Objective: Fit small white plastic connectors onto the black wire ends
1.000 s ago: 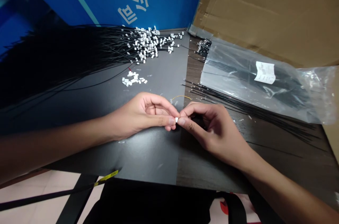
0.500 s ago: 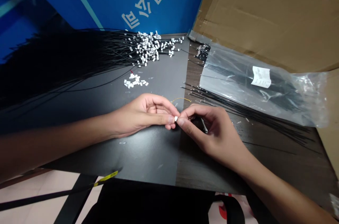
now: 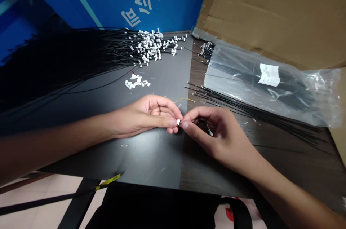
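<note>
My left hand (image 3: 147,115) pinches a tiny white connector (image 3: 178,122) between thumb and forefinger. My right hand (image 3: 216,133) meets it fingertip to fingertip, pinched on a thin black wire (image 3: 209,130) that runs back under its palm. Both hands hover just above the dark table (image 3: 151,157). A small heap of loose white connectors (image 3: 136,82) lies beyond my left hand. A short yellow wire (image 3: 185,99) lies just past my fingertips.
A big fan of black wires with white connectors (image 3: 151,45) fills the far left. Loose black wires (image 3: 243,108) and a clear plastic bag of wires (image 3: 267,84) lie to the right. A blue board and a brown cardboard box (image 3: 270,9) close off the back.
The hands stay pinched together at the same spot; the right hand's fingers have shifted slightly on the wire. The view has swayed a little.
</note>
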Motion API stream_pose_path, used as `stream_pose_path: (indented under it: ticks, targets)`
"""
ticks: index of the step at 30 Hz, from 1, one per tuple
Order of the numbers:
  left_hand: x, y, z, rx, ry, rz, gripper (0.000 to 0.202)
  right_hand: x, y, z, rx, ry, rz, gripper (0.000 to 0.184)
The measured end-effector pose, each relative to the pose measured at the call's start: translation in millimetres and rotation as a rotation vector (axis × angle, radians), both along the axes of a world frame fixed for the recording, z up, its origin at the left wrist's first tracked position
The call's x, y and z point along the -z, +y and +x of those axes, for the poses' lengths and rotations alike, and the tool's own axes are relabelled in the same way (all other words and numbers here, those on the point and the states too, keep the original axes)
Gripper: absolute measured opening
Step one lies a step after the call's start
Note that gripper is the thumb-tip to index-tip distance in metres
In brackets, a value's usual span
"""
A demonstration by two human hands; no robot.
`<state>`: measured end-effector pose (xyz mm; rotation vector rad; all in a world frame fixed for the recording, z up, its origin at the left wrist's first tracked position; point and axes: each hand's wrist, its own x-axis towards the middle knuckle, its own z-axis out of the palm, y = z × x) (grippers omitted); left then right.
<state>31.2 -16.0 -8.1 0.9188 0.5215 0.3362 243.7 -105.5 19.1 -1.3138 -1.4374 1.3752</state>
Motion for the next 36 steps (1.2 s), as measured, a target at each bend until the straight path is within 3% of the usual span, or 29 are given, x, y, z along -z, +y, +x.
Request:
stream_pose_path:
  ticks: [25, 32, 36]
  targets:
    - [2.7, -4, 3, -0.024, 0.012, 0.066, 0.011, 8.6, -6, -2, 0.054, -0.082, 0.112, 0.014]
    - [2.3, -6, 2, -0.055, 0.031, 0.084, 0.01, 9.7, -4, -2, 0.063, -0.088, 0.117, 0.014]
    - [3.0, -11, 5, -0.155, 0.037, 0.099, 0.011, 10.8, -2, -2, 0.072, -0.052, 0.108, 0.015]
